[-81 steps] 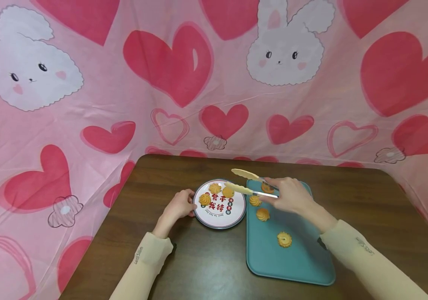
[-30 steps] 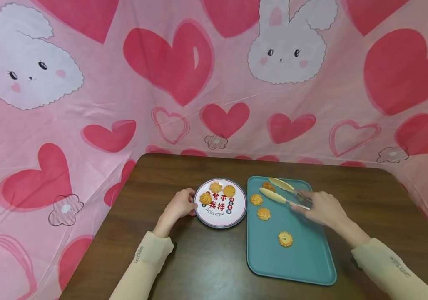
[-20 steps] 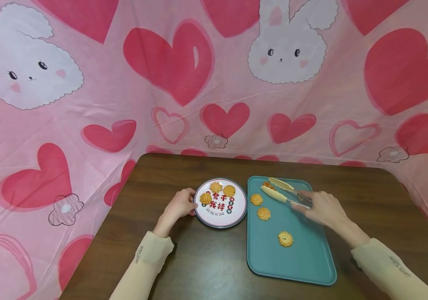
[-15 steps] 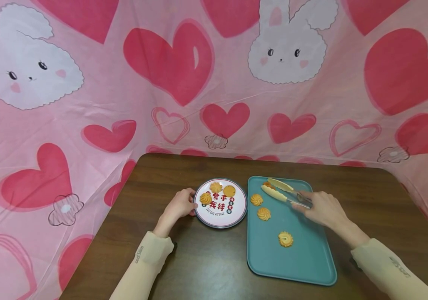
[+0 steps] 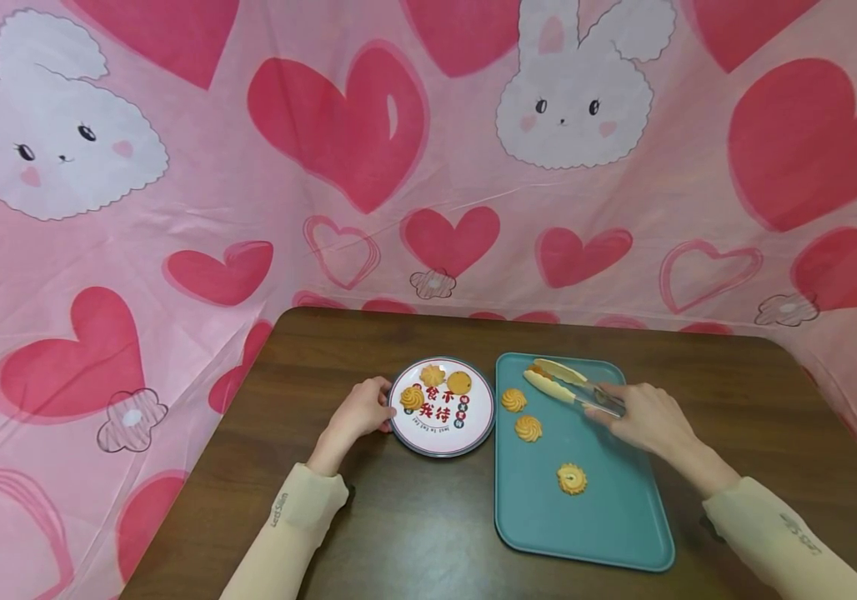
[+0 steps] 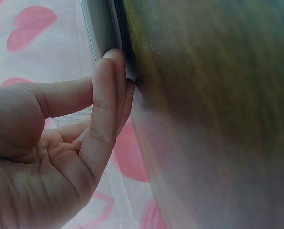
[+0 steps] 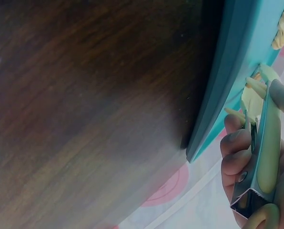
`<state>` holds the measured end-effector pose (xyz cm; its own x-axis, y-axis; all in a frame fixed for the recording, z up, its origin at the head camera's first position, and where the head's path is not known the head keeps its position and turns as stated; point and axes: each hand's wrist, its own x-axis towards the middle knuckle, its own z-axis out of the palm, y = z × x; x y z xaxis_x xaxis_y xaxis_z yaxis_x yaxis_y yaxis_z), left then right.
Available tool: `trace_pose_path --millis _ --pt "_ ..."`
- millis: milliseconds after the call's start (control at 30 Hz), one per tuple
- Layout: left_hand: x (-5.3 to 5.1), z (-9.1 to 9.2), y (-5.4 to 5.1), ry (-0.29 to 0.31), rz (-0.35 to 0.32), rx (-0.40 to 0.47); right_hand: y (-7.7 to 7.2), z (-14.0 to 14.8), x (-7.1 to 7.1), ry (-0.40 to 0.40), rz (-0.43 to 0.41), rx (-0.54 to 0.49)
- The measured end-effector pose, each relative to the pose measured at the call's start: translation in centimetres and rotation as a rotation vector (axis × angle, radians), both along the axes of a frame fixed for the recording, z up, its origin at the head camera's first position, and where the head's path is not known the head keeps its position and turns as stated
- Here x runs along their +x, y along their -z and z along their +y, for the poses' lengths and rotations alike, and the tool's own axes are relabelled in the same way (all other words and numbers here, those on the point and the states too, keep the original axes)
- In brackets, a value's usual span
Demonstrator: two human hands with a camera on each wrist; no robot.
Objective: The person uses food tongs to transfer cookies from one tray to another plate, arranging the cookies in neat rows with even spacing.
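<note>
My left hand pinches the left rim of a white plate printed with red characters; three cookies lie on it. In the left wrist view, the fingers and thumb of that hand meet at the plate's edge. My right hand grips metal tongs with pale yellow tips over the back left of a teal tray. Between the tips is an orange-brown cookie, mostly hidden by them. The right wrist view shows my fingers wrapped round the tongs.
Two swirled cookies, one at the tray's left side and another just below it, lie near a third cookie further forward. Plate and tray stand side by side on a brown wooden table. A pink heart-patterned cloth hangs behind.
The tongs have moved from above the plate's right side back over the tray, and their tips have closed in around the orange-brown cookie. My left hand stays at the plate.
</note>
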<state>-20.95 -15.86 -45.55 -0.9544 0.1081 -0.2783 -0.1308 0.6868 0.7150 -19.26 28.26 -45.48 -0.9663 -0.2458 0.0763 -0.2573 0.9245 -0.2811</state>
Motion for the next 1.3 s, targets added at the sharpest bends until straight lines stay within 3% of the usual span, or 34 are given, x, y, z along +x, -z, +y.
trace_pose_path --millis 633,1300 --pt "-0.03 -0.09 0.13 0.006 -0.002 -0.006 0.17 0.28 -0.22 0.010 -0.031 -0.014" --pt "0.02 0.07 0.06 -0.003 0.007 -0.010 -0.32 0.08 -0.01 -0.019 -0.004 -0.019"
